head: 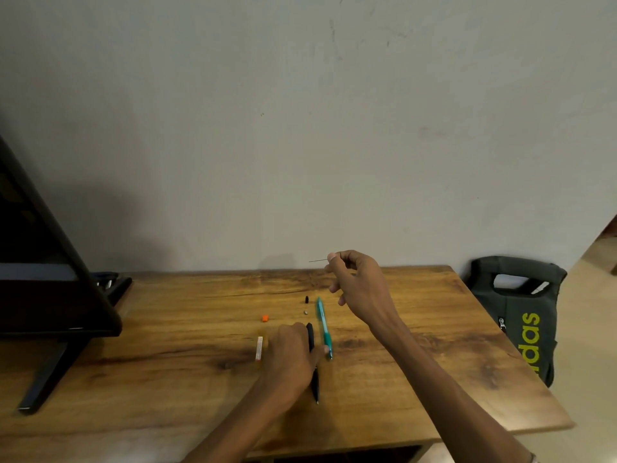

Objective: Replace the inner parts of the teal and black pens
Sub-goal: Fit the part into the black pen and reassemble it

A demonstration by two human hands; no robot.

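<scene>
From the head camera, the right hand (357, 282) hung raised above the far part of the wooden tabletop (417, 379), its thumb and forefinger pinching a thin dark lead (319, 261) that stuck out level to the left of the fingertips; the other fingers were loosely curled. The left hand (290, 355) lay lower and nearer, resting knuckles-up on the tabletop over the black pen (314, 369). Whether its fingers gripped the pen or merely lay on it could not be told, since the back of the hand hid them. The black pen's upper end showed just beyond the hand, and its tip pointed toward the person, past the wrist.

Just right of the left hand, and below the right hand, lay the teal pen (324, 329), roughly parallel to the black one and close beside it, its tip at the near end. Beyond the left hand sat a small black cap (306, 299) and a tiny silvery piece (305, 312), both just left of the teal pen's far end. A small orange piece (265, 318) lay farther left of these. Touching the left side of the left hand was a slim white and orange case (259, 348), somewhat blurred.

Far left of both hands stood a dark monitor (43, 289) on its stand. Well right of the right hand, off the tabletop's edge, a dark bag with yellow-green lettering (524, 315) leaned by the wall.
</scene>
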